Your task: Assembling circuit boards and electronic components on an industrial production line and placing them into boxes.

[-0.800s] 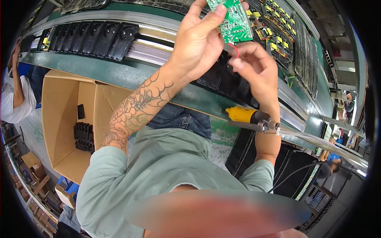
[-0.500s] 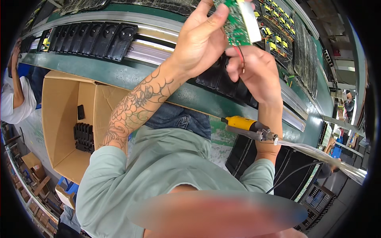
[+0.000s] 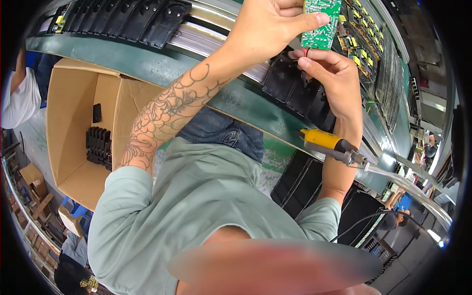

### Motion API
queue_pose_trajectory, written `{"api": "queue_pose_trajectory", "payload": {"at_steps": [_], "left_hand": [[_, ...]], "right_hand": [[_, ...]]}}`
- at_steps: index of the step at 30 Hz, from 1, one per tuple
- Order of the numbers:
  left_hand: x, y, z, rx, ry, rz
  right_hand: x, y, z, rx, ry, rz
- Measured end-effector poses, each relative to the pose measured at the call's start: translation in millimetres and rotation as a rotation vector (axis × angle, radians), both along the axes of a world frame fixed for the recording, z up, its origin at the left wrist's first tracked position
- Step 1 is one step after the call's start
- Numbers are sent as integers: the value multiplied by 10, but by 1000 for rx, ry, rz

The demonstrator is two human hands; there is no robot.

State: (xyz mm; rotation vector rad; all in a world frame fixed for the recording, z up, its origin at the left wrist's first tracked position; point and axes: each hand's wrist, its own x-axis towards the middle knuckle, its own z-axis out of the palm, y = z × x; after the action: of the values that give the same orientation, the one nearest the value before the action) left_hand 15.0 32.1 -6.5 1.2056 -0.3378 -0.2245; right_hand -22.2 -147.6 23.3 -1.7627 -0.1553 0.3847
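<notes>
My left hand point(image 3: 275, 24) grips a green circuit board point(image 3: 320, 38) by its left edge, thumb lying over the face with the solder joints. Short red wires point(image 3: 305, 51) come out of the board's lower end. At those wires, the thumb and fingers of my right hand point(image 3: 337, 76) are pinched together, right below the board. Most of the wires' length is hidden by the fingers. Below both hands, a row of black plastic housings point(image 3: 292, 93) lies on the green workbench point(image 3: 241, 110).
A yellow power screwdriver point(image 3: 322, 139) hangs beside my right forearm. More black housings point(image 3: 123, 22) line the bench at left. Boards with yellow parts point(image 3: 361, 56) lie at far right. A cardboard box point(image 3: 73, 137) holds black pieces point(image 3: 100, 145). Another person point(image 3: 24, 96) is at far left.
The board has turned so its soldered face shows flat, and its pale side strip is out of sight. My right fingers have closed around the wires, which hung loose over them before.
</notes>
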Motion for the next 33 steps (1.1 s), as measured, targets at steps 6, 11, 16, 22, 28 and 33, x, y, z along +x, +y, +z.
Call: {"api": "queue_pose_trajectory", "payload": {"at_steps": [6,11,16,22,28,33], "left_hand": [[-47,-32,-151,-183,33,167],[-29,56,-273,8,48,118],[-69,34,-305,-155,130,171],[-187,76,-287,-142,144,231],[-158,133,-293,5,118,249],[-143,225,-306,87,98,231]], "right_hand": [[-25,46,-211,-230,-172,-127],[-89,133,-250,-377,-256,-111],[-91,161,-321,-351,-282,-166],[-109,181,-321,-375,-288,-182],[-120,174,-308,-474,-348,-143],[-156,-46,-55,-549,-555,-107]]}}
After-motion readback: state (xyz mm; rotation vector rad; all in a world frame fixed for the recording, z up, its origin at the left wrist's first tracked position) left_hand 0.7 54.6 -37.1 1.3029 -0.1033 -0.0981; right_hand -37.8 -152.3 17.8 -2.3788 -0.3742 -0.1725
